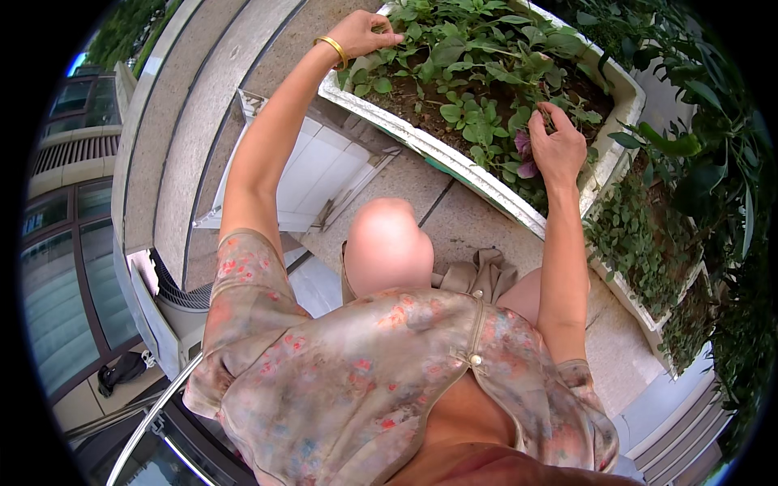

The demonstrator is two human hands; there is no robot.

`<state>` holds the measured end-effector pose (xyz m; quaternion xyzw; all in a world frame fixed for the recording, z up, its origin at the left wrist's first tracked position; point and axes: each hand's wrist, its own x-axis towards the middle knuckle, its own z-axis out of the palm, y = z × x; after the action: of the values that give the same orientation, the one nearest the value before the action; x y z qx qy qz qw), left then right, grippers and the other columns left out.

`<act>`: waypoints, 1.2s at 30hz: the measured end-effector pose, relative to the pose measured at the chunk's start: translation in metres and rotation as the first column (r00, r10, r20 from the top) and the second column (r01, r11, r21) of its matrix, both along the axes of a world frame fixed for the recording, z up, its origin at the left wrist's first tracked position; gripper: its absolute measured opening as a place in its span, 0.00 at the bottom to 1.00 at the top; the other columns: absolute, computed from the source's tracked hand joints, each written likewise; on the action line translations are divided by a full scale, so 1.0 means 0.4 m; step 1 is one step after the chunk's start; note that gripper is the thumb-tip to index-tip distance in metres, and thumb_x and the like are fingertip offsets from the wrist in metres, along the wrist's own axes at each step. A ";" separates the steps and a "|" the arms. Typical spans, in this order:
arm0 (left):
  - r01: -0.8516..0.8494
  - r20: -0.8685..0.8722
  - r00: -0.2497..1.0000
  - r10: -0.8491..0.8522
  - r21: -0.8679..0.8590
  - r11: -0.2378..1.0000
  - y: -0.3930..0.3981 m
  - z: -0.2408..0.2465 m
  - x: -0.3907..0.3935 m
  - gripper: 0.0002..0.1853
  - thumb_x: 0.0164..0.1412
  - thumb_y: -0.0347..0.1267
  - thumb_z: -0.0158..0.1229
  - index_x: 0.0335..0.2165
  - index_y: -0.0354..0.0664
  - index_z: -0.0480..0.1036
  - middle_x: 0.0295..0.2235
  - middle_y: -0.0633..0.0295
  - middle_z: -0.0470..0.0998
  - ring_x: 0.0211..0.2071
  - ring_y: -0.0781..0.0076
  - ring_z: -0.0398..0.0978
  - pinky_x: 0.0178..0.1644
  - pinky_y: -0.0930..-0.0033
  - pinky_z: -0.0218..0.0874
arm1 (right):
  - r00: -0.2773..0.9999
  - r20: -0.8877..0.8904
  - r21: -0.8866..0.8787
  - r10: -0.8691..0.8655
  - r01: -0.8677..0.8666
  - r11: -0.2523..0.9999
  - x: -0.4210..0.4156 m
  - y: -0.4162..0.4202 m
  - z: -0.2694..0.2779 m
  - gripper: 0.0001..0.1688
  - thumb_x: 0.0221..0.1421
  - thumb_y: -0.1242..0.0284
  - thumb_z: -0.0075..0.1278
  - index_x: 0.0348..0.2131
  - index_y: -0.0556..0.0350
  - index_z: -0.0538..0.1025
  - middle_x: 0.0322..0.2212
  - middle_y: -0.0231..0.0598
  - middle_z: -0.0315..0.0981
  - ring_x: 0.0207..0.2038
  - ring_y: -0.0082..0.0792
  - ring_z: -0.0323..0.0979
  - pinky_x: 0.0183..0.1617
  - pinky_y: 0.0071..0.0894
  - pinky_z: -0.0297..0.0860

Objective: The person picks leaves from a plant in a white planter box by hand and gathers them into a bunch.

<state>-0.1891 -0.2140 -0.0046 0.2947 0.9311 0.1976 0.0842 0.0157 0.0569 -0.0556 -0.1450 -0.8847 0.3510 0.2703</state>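
Note:
A white foam planter box [425,143] filled with dark soil and leafy green plants [468,115] lies before me. My left hand [364,33], with a gold bangle [335,48] at the wrist, is over the box's left corner, its thumb and fingers pinched on a bit of greenery that is mostly hidden. My right hand [556,143] is among the plants at the box's right side, fingers curled round thin stems. Purple leaves [526,155] show just beside its thumb side. What sits deeper inside each hand cannot be seen.
More foam boxes with small plants [638,249] stand at the right, under a pepper plant with a green pepper [671,143]. White tiles [322,173] and curved stone ledges [194,91] are at the left. Below the ledges are an outdoor fan unit [182,291] and a metal rail [152,419].

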 end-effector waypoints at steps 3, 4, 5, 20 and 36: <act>0.027 -0.081 0.996 -0.037 -0.125 0.992 0.015 -0.014 0.000 0.17 0.47 0.45 0.55 0.24 0.40 0.73 0.18 0.57 0.73 0.20 0.67 0.69 0.27 0.65 0.61 | 1.000 0.008 0.009 0.008 -0.008 1.000 0.002 -0.004 0.009 0.11 0.42 0.65 0.48 0.29 0.45 0.75 0.15 0.39 0.71 0.21 0.39 0.71 0.25 0.30 0.65; 0.016 -0.218 0.975 -0.045 -0.136 0.991 0.017 -0.016 0.004 0.15 0.48 0.44 0.54 0.27 0.45 0.74 0.21 0.56 0.74 0.23 0.60 0.71 0.29 0.62 0.62 | 1.000 0.008 0.009 0.016 -0.016 1.000 0.004 -0.006 0.012 0.11 0.42 0.65 0.48 0.29 0.45 0.75 0.14 0.39 0.70 0.20 0.39 0.71 0.25 0.31 0.65; -0.016 -0.251 0.967 -0.030 -0.179 0.984 0.021 -0.007 -0.004 0.14 0.49 0.44 0.53 0.28 0.46 0.74 0.22 0.57 0.74 0.24 0.60 0.72 0.30 0.62 0.62 | 1.000 0.009 0.009 0.025 -0.025 1.000 0.004 -0.009 0.014 0.11 0.42 0.65 0.48 0.29 0.45 0.75 0.14 0.39 0.70 0.20 0.39 0.71 0.25 0.31 0.65; -0.072 -0.443 0.804 -0.395 -0.733 0.676 0.234 -0.067 -0.065 0.05 0.50 0.29 0.49 0.26 0.50 0.72 0.24 0.67 0.73 0.31 0.68 0.73 0.29 0.69 0.65 | 1.000 -0.001 0.126 0.002 -0.002 0.992 -0.003 0.006 0.008 0.09 0.42 0.68 0.48 0.28 0.48 0.75 0.14 0.40 0.69 0.18 0.39 0.70 0.22 0.31 0.64; -0.004 -0.384 0.745 -0.545 -0.820 0.572 0.199 -0.139 -0.101 0.07 0.48 0.30 0.48 0.22 0.50 0.73 0.26 0.66 0.73 0.32 0.70 0.71 0.28 0.71 0.64 | 0.999 0.011 0.100 0.040 -0.040 0.994 -0.005 0.002 0.019 0.09 0.41 0.71 0.48 0.28 0.50 0.74 0.15 0.41 0.70 0.19 0.40 0.70 0.23 0.33 0.65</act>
<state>-0.2294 -0.1344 -0.0604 0.4223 0.8349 -0.3469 -0.0658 0.0139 0.0578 -0.0480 -0.1151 -0.9052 0.3107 0.2662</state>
